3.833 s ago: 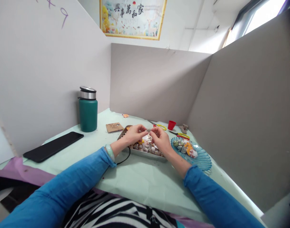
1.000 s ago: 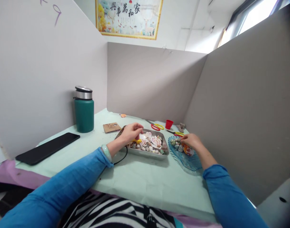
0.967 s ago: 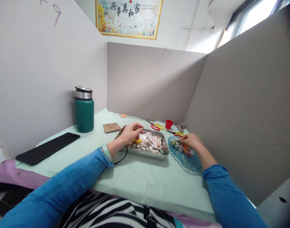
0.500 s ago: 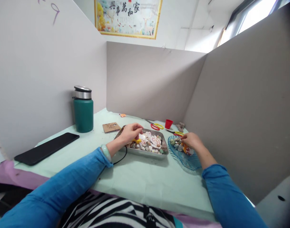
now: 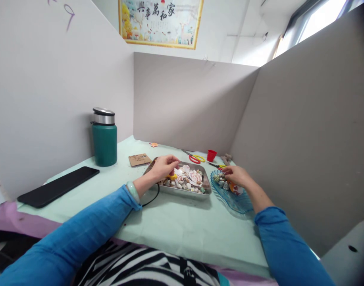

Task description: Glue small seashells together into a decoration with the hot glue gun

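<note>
My left hand (image 5: 164, 166) hovers over the left side of a metal tray (image 5: 182, 192), its fingers curled together; whatever they hold, if anything, is too small to tell. Inside the tray lie many white and pinkish seashells (image 5: 195, 176), and a yellow piece (image 5: 172, 176) shows just under that hand. Over a blue clear plate (image 5: 234, 203), my right hand (image 5: 237, 175) has its fingertips pinched at the far left side, close to a pile of greenish-grey shells (image 5: 222, 182). Anything between those fingertips is hidden. An orange and white shell (image 5: 235, 188) lies beneath the palm.
Behind the tray are red-and-yellow scissors (image 5: 197, 159), a second pair (image 5: 217, 166) and a red cup (image 5: 212, 155). A brown card (image 5: 139, 159), a green bottle (image 5: 104, 139) and a black phone-like slab (image 5: 59, 186) stand or lie to the left. Grey partitions (image 5: 193, 95) enclose the table.
My right hand has shifted slightly left over the pile of shells on the blue plate. My left hand has stayed nearly still above the tray.
</note>
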`<state>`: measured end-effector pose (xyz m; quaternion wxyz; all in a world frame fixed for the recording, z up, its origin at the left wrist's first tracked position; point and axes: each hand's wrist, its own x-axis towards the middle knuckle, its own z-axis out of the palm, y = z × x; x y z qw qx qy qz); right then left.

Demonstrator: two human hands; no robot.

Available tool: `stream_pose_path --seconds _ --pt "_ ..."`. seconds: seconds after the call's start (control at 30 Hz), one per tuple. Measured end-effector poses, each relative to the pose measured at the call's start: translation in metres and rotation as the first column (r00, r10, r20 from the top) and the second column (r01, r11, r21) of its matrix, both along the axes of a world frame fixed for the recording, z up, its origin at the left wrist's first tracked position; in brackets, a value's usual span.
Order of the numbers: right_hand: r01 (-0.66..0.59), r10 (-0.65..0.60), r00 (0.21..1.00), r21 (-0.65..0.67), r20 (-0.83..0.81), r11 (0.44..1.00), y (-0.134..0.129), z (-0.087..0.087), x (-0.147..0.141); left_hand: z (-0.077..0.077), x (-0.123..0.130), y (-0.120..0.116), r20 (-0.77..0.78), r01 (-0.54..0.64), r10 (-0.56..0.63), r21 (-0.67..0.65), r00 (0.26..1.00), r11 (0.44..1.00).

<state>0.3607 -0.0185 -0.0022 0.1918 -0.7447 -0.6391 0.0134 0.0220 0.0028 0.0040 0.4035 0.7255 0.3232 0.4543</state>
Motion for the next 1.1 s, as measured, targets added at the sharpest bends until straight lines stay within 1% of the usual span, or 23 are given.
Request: stream_pose_path --seconds 0.13,0.37,0.6,0.73,1.0,1.1 --pt "0.004 -0.004 1.0 0.014 0.029 1.0 -0.0014 0.0 -0.0029 0.002 0.0009 -0.0018 -0.022 -0.012 0.012 0.011 1.0 1.0" --pt "0.02 -0.023 0.996 0.038 0.084 0.999 -0.0046 0.0014 -0.0059 0.0002 0.0018 -0.0006 0.007 -0.001 0.001 -0.008 1.0 1.0" --pt "0.015 -0.016 0.994 0.008 0.111 1.0 -0.0039 0.0016 -0.0064 -0.0009 0.0017 0.0011 -0.013 -0.005 0.005 0.003 1.0 1.0" --pt "0.049 -0.049 0.992 0.0 0.115 0.999 -0.0041 0.0023 -0.0051 -0.0014 0.0016 0.0021 -0.027 -0.001 0.002 0.023 1.0 1.0" --pt "0.066 -0.073 0.986 0.054 0.147 0.996 -0.006 0.0046 -0.0051 0.003 0.0001 -0.0029 -0.058 -0.031 0.033 0.04 0.998 0.999" --pt "0.064 -0.083 0.983 0.117 0.162 0.991 -0.007 0.0059 -0.0087 0.0032 -0.0008 -0.0028 -0.07 -0.085 0.089 0.06 0.994 0.995"
